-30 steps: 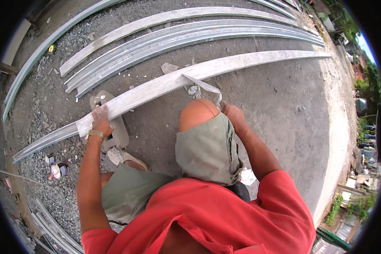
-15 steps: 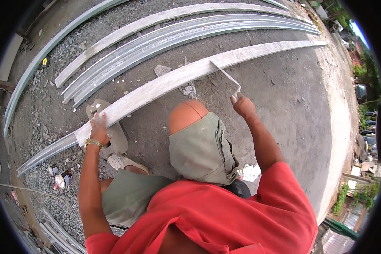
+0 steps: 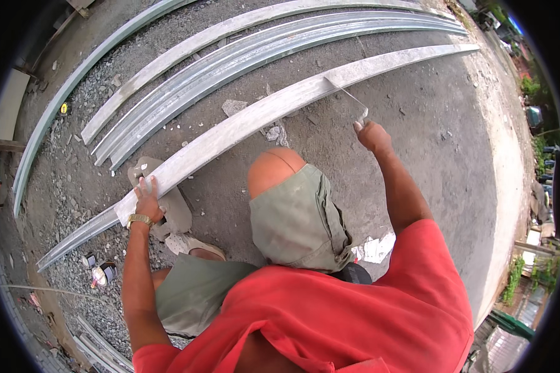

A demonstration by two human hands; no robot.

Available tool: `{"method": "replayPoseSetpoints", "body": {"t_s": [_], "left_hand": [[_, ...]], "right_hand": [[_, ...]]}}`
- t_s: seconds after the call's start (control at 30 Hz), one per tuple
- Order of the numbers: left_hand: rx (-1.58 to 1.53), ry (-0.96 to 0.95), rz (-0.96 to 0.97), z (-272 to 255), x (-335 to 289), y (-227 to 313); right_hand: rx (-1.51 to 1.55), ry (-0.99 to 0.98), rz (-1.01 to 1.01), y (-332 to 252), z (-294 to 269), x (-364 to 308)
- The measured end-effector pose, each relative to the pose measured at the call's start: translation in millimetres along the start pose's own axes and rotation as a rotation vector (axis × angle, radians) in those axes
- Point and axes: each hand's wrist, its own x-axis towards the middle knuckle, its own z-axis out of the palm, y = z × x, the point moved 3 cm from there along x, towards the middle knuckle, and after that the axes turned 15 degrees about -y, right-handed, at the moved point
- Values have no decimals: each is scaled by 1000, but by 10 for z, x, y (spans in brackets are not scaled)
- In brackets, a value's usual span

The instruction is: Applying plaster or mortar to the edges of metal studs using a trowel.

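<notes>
A long steel beam with a whitish upper face slants in front of me, from the near left to the far right. My left hand lies on its near part, fingers spread, a watch on the wrist. Just beside that hand is a white flap, whether cloth or coating I cannot tell. In my closed right hand is the handle of a thin-rodded tool that looks like a paint roller. Its far end touches the beam's upper face; the head is too small to make out.
Beyond lie several more metal beams, with a yellow tape measure at the left. A grey block is under the near part of my beam. Paint cans stand on gravel at the left. White paper lies by my right foot.
My right hand has moved the tool farther along the beam, to the right and away from me. My left hand stays on the beam; the view has shifted slightly.
</notes>
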Motion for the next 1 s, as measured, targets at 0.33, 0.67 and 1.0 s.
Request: {"method": "replayPoseSetpoints", "body": {"t_s": [0.33,0.67,1.0], "left_hand": [[9,-75,21,-70,5,43],[7,-88,-9,-137,-40,39],[24,-60,-1,-69,32,-26]], "right_hand": [[91,-54,-24,-33,191,-10],[-58,44,-79,-149,135,-125],[115,-82,-27,-181,189,-61]]}}
